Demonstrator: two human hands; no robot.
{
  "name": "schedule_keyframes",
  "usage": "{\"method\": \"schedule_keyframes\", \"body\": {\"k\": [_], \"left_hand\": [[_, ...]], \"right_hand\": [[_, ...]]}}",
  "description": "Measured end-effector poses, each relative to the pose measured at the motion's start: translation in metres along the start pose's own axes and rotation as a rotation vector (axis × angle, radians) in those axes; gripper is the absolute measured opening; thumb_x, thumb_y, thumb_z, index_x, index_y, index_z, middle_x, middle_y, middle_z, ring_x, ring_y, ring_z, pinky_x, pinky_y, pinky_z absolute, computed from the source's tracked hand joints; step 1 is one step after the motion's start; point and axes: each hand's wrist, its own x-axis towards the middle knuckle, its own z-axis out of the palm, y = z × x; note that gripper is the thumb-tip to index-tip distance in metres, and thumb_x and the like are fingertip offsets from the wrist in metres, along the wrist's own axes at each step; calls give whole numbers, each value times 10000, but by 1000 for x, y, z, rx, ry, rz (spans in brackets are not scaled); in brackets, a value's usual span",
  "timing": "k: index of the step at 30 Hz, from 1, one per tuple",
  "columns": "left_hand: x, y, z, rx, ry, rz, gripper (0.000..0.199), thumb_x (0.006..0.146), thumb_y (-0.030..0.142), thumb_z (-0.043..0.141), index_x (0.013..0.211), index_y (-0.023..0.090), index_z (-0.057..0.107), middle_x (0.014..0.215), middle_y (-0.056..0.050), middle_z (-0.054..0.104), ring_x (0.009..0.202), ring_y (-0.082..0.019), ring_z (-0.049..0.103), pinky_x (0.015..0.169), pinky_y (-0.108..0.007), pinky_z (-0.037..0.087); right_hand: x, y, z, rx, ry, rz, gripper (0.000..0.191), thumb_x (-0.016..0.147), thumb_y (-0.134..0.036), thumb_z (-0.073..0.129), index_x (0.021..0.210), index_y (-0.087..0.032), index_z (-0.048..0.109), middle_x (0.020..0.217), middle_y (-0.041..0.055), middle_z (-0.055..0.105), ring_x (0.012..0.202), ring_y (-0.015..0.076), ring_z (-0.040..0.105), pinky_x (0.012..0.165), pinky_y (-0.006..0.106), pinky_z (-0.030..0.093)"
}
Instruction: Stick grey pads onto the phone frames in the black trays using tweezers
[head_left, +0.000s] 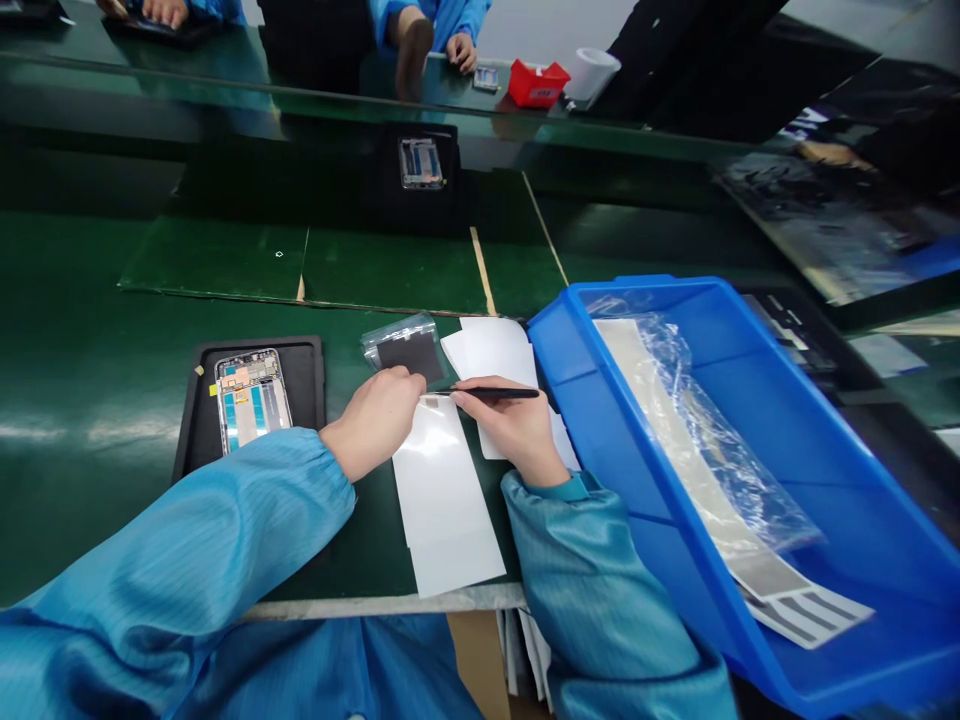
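My left hand (373,420) rests curled on the top end of a long white sheet (442,490), and its fingers hide what lies under them. My right hand (517,430) grips slim black tweezers (499,393), whose tip points at my left fingertips. Behind my hands lies a clear zip bag (405,345) with a dark sheet inside, and more white sheets (495,350) lie beneath my right hand. To the left, an opened phone frame (253,398) sits in a black tray (307,390).
A blue plastic bin (600,300) to the right holds a wrapped stack of pale sheets (667,420). The green bench has a glossy surface. Across it, a co-worker's hand (461,50) is near a red box (538,83) and a white roll (592,75).
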Motion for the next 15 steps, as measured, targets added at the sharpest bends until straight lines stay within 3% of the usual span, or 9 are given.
{"method": "schedule_keyframes", "body": {"k": [15], "left_hand": [[1, 1, -5, -65, 14, -16, 284, 932, 105, 442, 1000, 161, 712, 976, -96, 697, 914, -208, 673, 839, -312, 519]], "right_hand": [[0, -1, -3, 190, 53, 61, 210, 692, -381, 868, 797, -220, 782, 783, 48, 784, 721, 230, 740, 735, 394, 643]]}}
